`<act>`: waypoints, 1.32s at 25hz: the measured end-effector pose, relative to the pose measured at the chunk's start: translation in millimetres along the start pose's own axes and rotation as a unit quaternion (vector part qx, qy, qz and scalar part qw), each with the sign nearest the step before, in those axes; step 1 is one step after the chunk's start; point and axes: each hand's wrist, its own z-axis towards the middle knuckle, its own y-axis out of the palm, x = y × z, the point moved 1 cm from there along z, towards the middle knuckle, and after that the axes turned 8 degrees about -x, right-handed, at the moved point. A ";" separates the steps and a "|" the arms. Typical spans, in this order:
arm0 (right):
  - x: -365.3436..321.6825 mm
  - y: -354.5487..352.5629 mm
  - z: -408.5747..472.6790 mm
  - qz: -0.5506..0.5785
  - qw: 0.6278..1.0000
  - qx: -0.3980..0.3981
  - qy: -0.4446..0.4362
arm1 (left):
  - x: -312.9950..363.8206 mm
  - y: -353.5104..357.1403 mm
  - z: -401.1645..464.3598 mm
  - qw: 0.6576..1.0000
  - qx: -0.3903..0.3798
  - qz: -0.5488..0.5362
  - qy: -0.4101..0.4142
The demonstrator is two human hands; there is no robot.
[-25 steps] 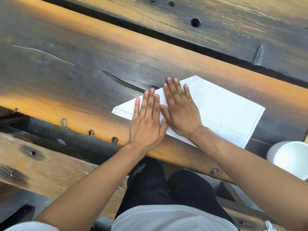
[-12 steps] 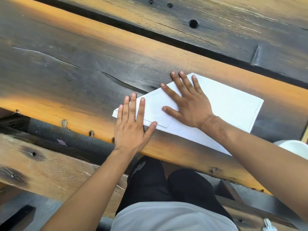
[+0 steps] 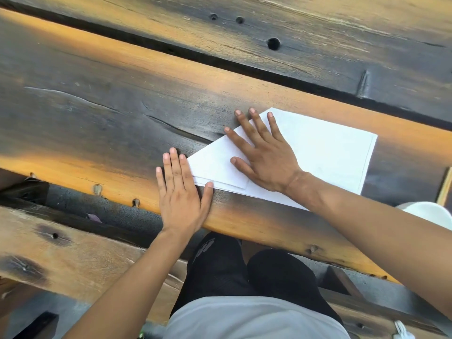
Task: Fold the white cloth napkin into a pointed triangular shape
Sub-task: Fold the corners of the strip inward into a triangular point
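Note:
The white cloth napkin (image 3: 325, 152) lies flat on the wooden table plank (image 3: 97, 113), folded in layers with a pointed left end and a squarer right end. My right hand (image 3: 264, 155) presses flat on its left half, fingers spread, two fingertips over the far edge onto the wood. My left hand (image 3: 182, 189) lies flat at the napkin's left tip, fingers together and mostly on the wood, thumb touching the napkin's near edge. Neither hand grips anything.
A white round object (image 3: 430, 214) sits at the right edge, partly behind my right forearm. A dark gap (image 3: 220, 59) splits the table planks. A wooden bench (image 3: 61, 255) and my dark-clad knees (image 3: 244, 272) lie below the table's near edge.
My left hand slid left along the napkin to its tip. My right hand slid right and up across the fold, its fingers spreading. The napkin's left end now shows a sharper point.

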 end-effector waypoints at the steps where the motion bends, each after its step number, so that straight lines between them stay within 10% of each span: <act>1: -12.5 1.1 -2.2 0.007 1.000 0.006 -0.013 | 1.8 2.7 -2.2 1.000 0.008 0.000 0.019; 7: -64.5 24.2 -9.0 0.052 0.998 -0.007 -0.032 | 2.9 13.7 -7.2 0.999 0.010 0.010 0.035; 18: 36.0 -2.6 -20.5 0.074 0.991 -0.028 0.110 | 7.4 6.8 -8.9 1.000 -0.018 0.003 0.016; 22: 11.6 -8.4 -33.5 0.166 0.973 0.069 0.144 | 23.5 -11.6 -4.4 0.993 0.008 -0.118 -0.005; 27: 42.0 -1.6 -75.1 0.278 0.861 0.206 0.372 | 76.6 -30.4 44.4 0.962 -0.004 -0.113 0.248; 33: 98.5 1.0 -103.3 0.243 0.829 0.203 0.460 | 161.5 -21.9 95.5 0.914 -0.043 0.107 0.388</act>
